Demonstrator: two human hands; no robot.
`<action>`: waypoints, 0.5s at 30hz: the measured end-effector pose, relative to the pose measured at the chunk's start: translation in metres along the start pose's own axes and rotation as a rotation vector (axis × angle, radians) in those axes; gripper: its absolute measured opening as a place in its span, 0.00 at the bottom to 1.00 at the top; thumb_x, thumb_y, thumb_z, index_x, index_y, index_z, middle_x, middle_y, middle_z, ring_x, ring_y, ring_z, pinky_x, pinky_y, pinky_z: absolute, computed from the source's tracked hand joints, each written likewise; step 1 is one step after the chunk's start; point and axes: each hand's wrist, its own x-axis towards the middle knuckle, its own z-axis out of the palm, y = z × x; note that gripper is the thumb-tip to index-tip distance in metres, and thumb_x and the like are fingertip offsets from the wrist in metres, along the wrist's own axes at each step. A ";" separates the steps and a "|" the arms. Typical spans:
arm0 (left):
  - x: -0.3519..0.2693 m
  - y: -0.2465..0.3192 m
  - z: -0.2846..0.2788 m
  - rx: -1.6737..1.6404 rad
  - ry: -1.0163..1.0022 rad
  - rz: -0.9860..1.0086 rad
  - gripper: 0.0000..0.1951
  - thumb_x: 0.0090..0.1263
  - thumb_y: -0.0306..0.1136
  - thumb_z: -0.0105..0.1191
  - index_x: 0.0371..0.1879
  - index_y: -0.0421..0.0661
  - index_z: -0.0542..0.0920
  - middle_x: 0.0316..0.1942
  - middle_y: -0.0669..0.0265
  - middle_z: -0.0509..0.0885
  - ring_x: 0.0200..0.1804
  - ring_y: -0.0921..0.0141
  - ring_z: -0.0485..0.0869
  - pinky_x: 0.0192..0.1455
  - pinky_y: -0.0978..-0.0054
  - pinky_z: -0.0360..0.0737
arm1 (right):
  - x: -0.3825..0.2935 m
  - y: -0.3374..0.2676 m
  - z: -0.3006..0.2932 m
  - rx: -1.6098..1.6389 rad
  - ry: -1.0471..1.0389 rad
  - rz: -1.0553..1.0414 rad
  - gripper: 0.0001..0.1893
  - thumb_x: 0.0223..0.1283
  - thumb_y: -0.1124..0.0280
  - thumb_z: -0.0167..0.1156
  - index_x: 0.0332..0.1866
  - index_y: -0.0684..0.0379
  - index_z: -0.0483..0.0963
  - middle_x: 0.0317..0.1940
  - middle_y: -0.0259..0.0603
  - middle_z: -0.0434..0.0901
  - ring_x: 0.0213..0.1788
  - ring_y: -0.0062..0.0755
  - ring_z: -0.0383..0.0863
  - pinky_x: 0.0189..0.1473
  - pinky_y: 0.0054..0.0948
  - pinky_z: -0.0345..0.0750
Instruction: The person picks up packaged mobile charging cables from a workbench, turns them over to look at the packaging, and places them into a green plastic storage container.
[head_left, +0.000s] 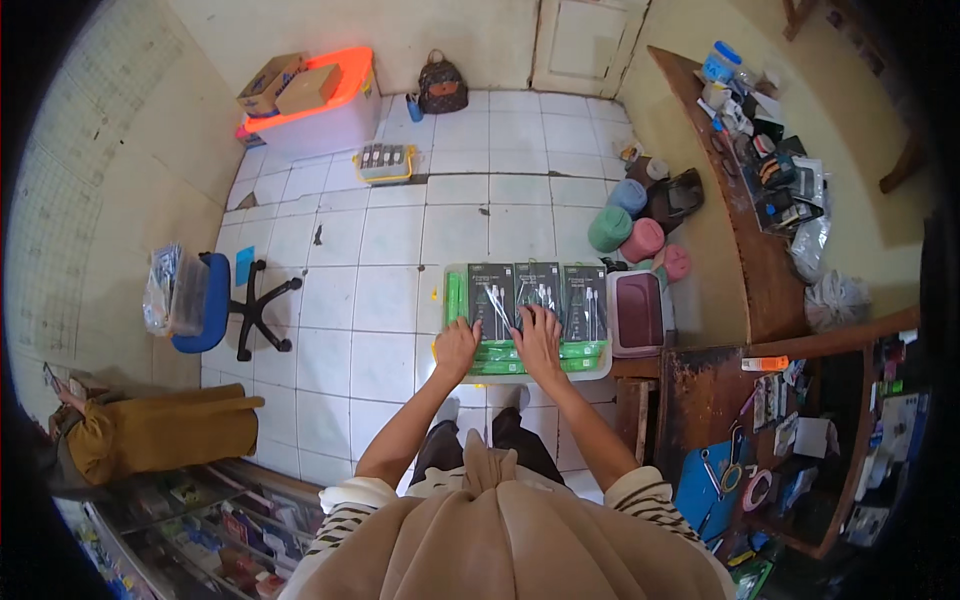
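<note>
A clear plastic bin (605, 373) stands before me, filled with boxed charging cables. Three black-fronted charging cable boxes lie face up in a row: a left one (491, 294), a middle one (538, 281) and a right one (585, 300). Green box edges (495, 367) show along the near side and more at the left. My left hand (457, 346) rests at the left box's lower left corner, fingers slightly bent. My right hand (538, 341) lies with spread fingers over the lower part of the middle box. Whether either hand grips a box cannot be told.
A lidded container (636, 315) touches the bin's right side. Rolls of coloured material (610, 229) lie beyond it. A wooden desk (694, 397) with tools is at right. A blue office chair (217, 304) stands left; a person (165, 435) is at lower left.
</note>
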 end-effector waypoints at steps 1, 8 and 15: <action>-0.001 0.004 -0.002 0.006 -0.011 -0.008 0.19 0.64 0.46 0.42 0.36 0.38 0.71 0.26 0.51 0.77 0.32 0.56 0.79 0.31 0.66 0.76 | 0.000 0.003 -0.004 -0.014 0.024 -0.053 0.24 0.47 0.65 0.59 0.51 0.62 0.65 0.49 0.46 0.64 0.54 0.45 0.61 0.53 0.42 0.60; 0.005 -0.004 0.014 -0.410 0.205 0.223 0.32 0.61 0.30 0.47 0.61 0.32 0.48 0.43 0.45 0.70 0.42 0.52 0.70 0.48 0.62 0.68 | -0.008 0.013 0.004 -0.039 -0.103 -0.047 0.32 0.52 0.60 0.54 0.62 0.60 0.55 0.64 0.46 0.48 0.66 0.55 0.41 0.62 0.55 0.44; 0.009 -0.004 0.009 -0.369 0.075 0.162 0.32 0.60 0.27 0.48 0.60 0.32 0.49 0.49 0.45 0.68 0.46 0.51 0.69 0.50 0.62 0.66 | -0.008 0.014 0.006 -0.025 -0.109 -0.063 0.31 0.55 0.59 0.51 0.63 0.59 0.53 0.66 0.45 0.45 0.67 0.52 0.39 0.63 0.52 0.44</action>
